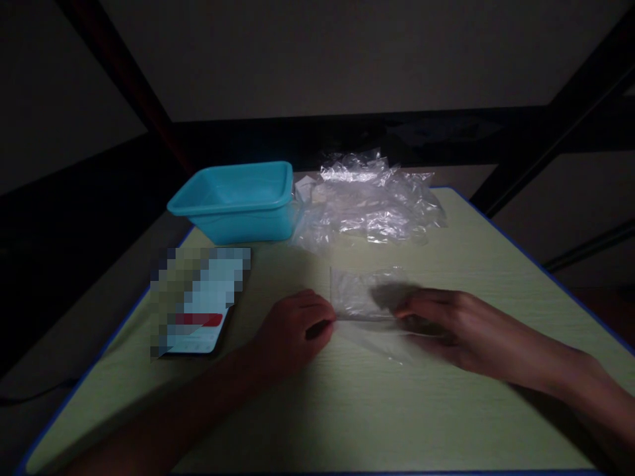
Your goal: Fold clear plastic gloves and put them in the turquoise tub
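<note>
On the table (pixel 297 423), a phone (pixel 213 297) lies left, near a tub (pixel 243 228). The left hand (pixel 292 334) has a narrow grip, pinching the clear bag (pixel 354 297) at its left edge. The bag lies flat between the hands, its crease running side to side, with a pile of bags (pixel 391 225) beyond. The right hand (pixel 461 324) is at its right end, its grip too blurred to tell.

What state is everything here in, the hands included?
Blue tub: upright, open-topped.
Phone: lying down, screen lit, partly pixelated.
Plastic heap: crumpled, loose.
Clear bag: spread fairly flat.
Left hand: pinching the bag's edge.
Right hand: at the bag's right side, blurred; grip unclear.
</note>
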### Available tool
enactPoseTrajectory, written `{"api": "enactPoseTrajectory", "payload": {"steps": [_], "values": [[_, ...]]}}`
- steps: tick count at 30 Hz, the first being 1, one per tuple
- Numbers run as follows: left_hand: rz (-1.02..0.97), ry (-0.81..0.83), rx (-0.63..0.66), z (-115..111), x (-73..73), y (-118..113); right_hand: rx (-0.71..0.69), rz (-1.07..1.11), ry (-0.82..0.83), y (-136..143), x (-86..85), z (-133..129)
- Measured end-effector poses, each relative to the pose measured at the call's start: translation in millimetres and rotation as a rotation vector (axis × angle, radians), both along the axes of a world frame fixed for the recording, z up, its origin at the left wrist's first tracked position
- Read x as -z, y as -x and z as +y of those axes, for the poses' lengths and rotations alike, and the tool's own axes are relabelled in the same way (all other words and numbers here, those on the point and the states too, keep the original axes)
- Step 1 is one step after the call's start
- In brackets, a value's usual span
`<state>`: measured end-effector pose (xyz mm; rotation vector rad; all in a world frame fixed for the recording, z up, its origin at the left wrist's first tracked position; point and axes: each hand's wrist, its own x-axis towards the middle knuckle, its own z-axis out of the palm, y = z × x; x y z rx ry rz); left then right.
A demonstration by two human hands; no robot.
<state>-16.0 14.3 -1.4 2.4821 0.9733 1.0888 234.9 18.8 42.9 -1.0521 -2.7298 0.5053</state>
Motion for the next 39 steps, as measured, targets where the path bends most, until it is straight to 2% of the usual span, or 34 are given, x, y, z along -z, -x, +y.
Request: {"api": "enactPoseTrajectory", "payload": {"steps": [4,8,14,18,20,23,28,31,34,37,39], "values": [[-0.001,0.005,0.002,0,0.5,0,0.016,-0.036,0.002,0,2.5,2],[0.008,0.014,0.009,0,0.5,0,-0.01,0.031,-0.06,-6,11.0,1],[0.026,0.025,0.003,-1,1.1,-1,-0.084,0.136,-0.327,-12,26.6,-5],[0.024,0.025,0.014,-1,1.5,0,-0.181,0.101,-0.524,-13,27.7,-6],[0.027,0.033,0.016,-1,1.8,0,-0.19,0.096,-0.553,-13,27.0,-6],[0.021,0.039,0.013,-1,2.6,1,-0.15,0.136,-0.452,-13,26.5,-5],[-0.02,0.131,-0.016,-1,2.1,-1,-0.029,0.239,-0.136,-11,22.7,-1],[-0.042,0.276,-0.053,1,-0.7,-2,0.024,0.266,0.061,-8,16.8,5],[-0.063,0.471,-0.144,4,-5.5,-5,0.074,0.259,0.219,-7,11.9,13],[-0.089,0.644,-0.207,6,-11.1,-9,0.127,0.24,0.33,-6,10.4,21],[-0.114,0.688,-0.216,7,-13.8,-11,0.156,0.232,0.353,-5,10.7,25]]}}
